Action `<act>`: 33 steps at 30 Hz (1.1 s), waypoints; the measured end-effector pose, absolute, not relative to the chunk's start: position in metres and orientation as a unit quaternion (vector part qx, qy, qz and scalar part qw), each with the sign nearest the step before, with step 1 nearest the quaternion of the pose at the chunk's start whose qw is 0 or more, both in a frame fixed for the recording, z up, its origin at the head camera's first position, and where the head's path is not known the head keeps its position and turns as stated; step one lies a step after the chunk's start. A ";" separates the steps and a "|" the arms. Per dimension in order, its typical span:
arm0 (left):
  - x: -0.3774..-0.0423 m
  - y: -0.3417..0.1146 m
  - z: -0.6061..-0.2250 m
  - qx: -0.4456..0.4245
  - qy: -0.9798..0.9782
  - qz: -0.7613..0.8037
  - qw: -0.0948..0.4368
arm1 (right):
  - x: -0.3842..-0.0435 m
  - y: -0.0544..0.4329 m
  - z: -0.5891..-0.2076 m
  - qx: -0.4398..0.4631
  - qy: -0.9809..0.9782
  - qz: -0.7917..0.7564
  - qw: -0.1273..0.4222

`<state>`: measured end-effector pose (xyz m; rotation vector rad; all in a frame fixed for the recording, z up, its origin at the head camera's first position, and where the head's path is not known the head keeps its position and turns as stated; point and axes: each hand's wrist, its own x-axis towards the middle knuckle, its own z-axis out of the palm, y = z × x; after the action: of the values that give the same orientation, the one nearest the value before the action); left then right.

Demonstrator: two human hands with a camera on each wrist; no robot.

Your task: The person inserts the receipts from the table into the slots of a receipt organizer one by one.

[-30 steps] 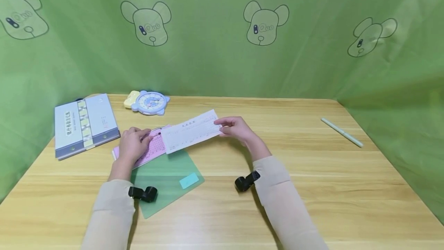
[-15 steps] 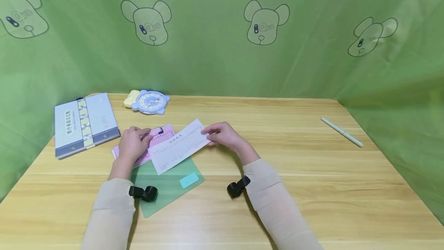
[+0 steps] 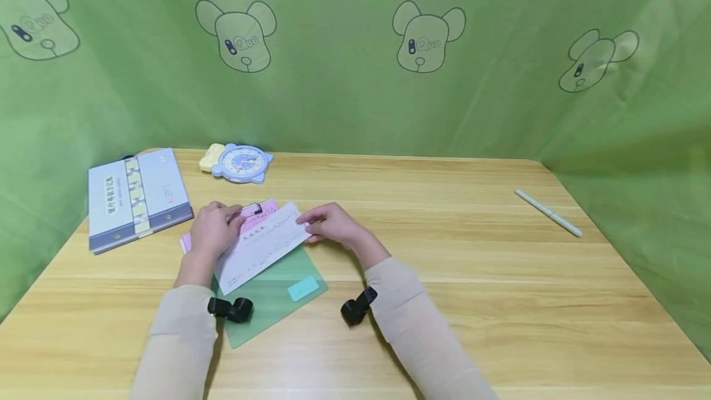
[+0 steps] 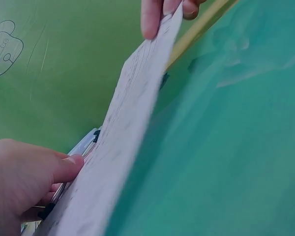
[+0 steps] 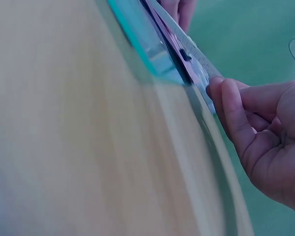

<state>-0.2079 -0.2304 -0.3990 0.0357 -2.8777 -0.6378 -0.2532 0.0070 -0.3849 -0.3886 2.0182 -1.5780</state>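
Note:
In the head view my left hand (image 3: 212, 232) is at the metal clip (image 3: 254, 208), a thin bar with black ends, along the far edge of some pink printed forms (image 3: 265, 212). In the left wrist view its thumb and fingers pinch this clip. My right hand (image 3: 336, 225) pinches the far right corner of a white printed form (image 3: 263, 245). That form slants over the pink ones and covers much of them; its near left end lies close to my left hand. Beneath lies a translucent green folder (image 3: 261, 310) bearing a light blue label (image 3: 303, 289).
A blue-grey ledger binder (image 3: 158, 184) with a patterned band lies at the left. Behind, a blue clock-shaped item (image 3: 242, 163) touches a small yellow piece (image 3: 211, 157). A pale green pen (image 3: 548, 212) lies far right on the wooden table (image 3: 500, 313). A green curtain (image 3: 333, 104) stands behind.
My right hand has carried the white form left and toward me, from beside the pink forms to over them. The left hand has stayed at the clip.

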 end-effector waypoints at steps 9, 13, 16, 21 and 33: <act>-0.209 -0.231 -0.400 0.002 -0.975 -0.195 0.105 | -0.250 -0.010 -0.390 -0.102 0.711 -0.626 0.304; -0.209 -0.231 -0.401 0.002 -0.974 -0.199 0.110 | -0.251 -0.014 -0.394 -0.084 0.706 -0.632 0.309; -0.209 -0.231 -0.402 0.003 -0.972 -0.206 0.114 | -0.252 -0.018 -0.395 -0.074 0.705 -0.633 0.312; -0.209 -0.232 -0.403 0.005 -0.972 -0.209 0.109 | -0.252 -0.022 -0.393 -0.068 0.710 -0.628 0.312; -0.211 -0.233 -0.403 -0.007 -0.974 -0.199 0.110 | -0.251 -0.026 -0.392 -0.065 0.716 -0.622 0.310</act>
<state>-0.2109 -0.2328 -0.4030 -0.0192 -2.8621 -0.5852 -0.2511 -0.0258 -0.3922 -0.1722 1.8918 -1.6439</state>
